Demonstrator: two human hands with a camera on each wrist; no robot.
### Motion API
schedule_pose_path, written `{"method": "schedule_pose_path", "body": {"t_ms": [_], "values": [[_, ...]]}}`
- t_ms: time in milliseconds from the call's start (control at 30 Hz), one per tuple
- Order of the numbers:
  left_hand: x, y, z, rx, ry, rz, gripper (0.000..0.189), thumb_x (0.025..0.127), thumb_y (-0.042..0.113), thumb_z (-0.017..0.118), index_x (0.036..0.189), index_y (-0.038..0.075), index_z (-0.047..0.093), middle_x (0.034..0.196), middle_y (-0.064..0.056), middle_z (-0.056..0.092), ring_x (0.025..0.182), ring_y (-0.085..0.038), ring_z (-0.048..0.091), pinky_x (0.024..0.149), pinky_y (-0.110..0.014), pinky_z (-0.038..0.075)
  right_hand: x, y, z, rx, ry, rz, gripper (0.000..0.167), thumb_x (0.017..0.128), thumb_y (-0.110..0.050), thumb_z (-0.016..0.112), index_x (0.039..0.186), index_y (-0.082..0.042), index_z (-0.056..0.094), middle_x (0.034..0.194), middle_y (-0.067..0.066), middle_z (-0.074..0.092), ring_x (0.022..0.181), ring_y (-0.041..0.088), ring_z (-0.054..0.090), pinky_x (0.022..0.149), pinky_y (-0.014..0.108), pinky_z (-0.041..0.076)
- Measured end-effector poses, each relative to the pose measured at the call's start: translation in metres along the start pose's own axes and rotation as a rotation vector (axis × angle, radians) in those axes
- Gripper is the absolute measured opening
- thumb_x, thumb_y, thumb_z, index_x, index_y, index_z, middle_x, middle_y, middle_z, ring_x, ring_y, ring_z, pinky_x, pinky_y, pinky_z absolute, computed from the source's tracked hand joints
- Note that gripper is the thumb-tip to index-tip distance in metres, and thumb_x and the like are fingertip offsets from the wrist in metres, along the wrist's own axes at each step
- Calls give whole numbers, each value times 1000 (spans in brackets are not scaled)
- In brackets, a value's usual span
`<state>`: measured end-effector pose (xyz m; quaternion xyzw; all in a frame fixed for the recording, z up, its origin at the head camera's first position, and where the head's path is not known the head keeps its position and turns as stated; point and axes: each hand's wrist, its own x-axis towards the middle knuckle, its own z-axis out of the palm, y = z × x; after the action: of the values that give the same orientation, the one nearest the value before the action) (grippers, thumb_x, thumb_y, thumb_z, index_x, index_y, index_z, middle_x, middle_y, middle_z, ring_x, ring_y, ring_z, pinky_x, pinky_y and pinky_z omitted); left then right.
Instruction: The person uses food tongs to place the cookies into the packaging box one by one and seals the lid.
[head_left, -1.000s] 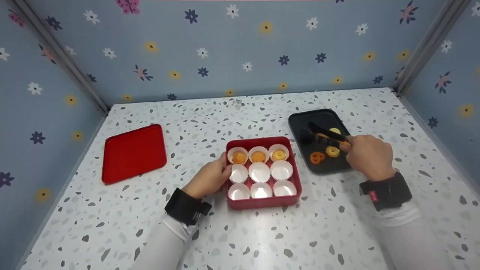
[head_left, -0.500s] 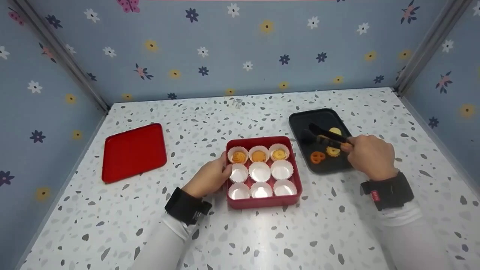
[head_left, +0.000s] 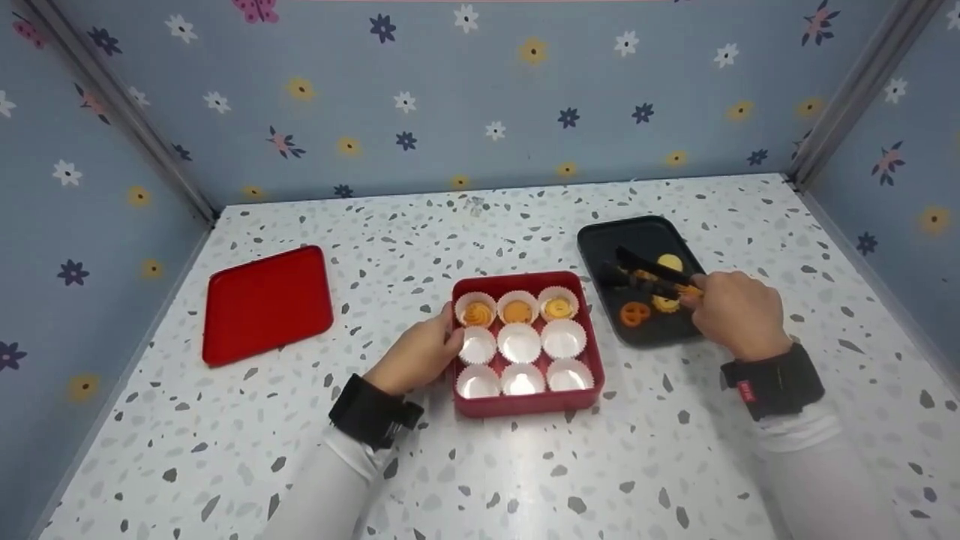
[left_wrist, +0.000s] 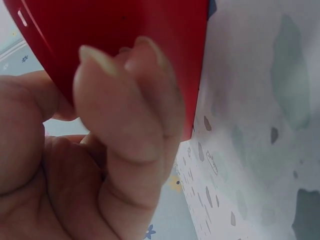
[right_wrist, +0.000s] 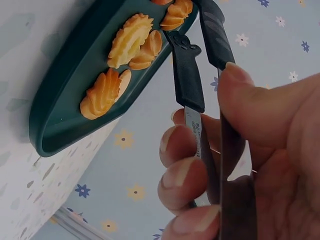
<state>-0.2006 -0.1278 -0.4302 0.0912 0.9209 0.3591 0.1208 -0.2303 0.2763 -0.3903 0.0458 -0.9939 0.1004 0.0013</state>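
My left hand [head_left: 416, 352] grips the left wall of a red square box [head_left: 529, 407], thumb at the rim and fingers [left_wrist: 120, 110] against the outside. White paper cups [head_left: 519, 345] fill the box in rows. The back row holds a swirl cookie [head_left: 478, 316], a flat orange cookie [head_left: 517, 312] and a yellow ring cookie [head_left: 558, 308]. My right hand [head_left: 742, 315] holds black-tipped tongs [right_wrist: 189, 80], thumb on one arm and fingers round the other. Their tips stand apart over a dark tray [head_left: 607, 232] of cookies, near a swirl cookie [right_wrist: 177, 14].
On the dark tray lie a pretzel-shaped cookie [head_left: 634, 315], a round yellow cookie [head_left: 670, 262] and others partly behind the tongs. A flat red rimmed tray [head_left: 268, 307] lies at the left. Flowered panels [head_left: 450, 97] enclose the speckled table [head_left: 420, 480].
The right hand and tongs have shifted slightly over the dark tray, now covering more of the yellow ring cookie there. The left hand and box keep their place.
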Motion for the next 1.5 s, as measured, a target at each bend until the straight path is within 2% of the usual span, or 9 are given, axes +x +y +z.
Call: {"method": "schedule_pose_path", "body": {"t_ms": [233,433,533,667,900,1033,1167,1400,1500], "values": [[-1,-1,0,-20,-7,0,53,104,24,47,153,8,32,67,-6,54,51,-19,53,48,-32,46,-1,0,0,-23,60,-13,40,93,-24,69,123,3,67,99,28,68,75,40,63,57,53,45],[-1,0,0,-6,-7,6,54,104,23,47,153,5,32,65,-4,53,51,-18,52,49,-32,46,-4,3,-3,-15,148,-57,29,92,-22,70,110,0,73,83,26,67,64,40,61,45,49,41],[0,0,-1,-7,-4,13,50,104,22,47,149,6,36,64,-5,54,50,-18,53,48,-32,46,-4,5,-4,-12,127,-54,34,92,-24,69,114,1,71,89,28,67,68,43,62,45,50,42],[-1,0,-1,-30,-15,4,47,104,23,47,148,9,37,65,-6,55,49,-19,54,46,-33,46,-3,5,-6,-9,38,-5,42,94,-30,66,120,4,67,99,31,66,79,45,62,54,53,44],[-1,1,-1,-36,-20,-7,53,104,24,47,153,9,31,65,-6,54,50,-20,53,46,-32,45,-5,3,-6,-22,-8,-2,43,93,-29,68,118,6,65,91,26,66,72,39,61,51,48,44],[-3,1,-1,-29,-29,-31,61,105,25,46,158,8,23,63,-6,53,49,-19,51,46,-32,43,-6,1,-4,-20,-2,-4,35,94,-26,68,110,5,67,84,22,65,66,36,59,49,46,42],[-3,0,0,-28,-24,-25,61,105,25,46,158,9,22,64,-6,54,49,-19,51,46,-32,44,-6,-1,-3,-35,27,-10,27,93,-22,69,102,3,69,81,21,65,65,37,59,50,48,43],[-2,0,-1,-25,-23,-9,54,104,23,46,154,8,31,64,-6,55,48,-19,53,45,-32,45,-6,-2,-2,-71,110,-47,29,90,-20,71,108,3,72,83,25,67,63,40,60,47,51,43],[-1,1,-1,-22,-20,0,49,104,22,46,150,8,35,64,-5,55,48,-19,53,45,-32,45,-6,-1,-2,-71,113,-43,31,90,-20,71,110,4,72,84,26,68,61,38,60,45,49,43]]}}
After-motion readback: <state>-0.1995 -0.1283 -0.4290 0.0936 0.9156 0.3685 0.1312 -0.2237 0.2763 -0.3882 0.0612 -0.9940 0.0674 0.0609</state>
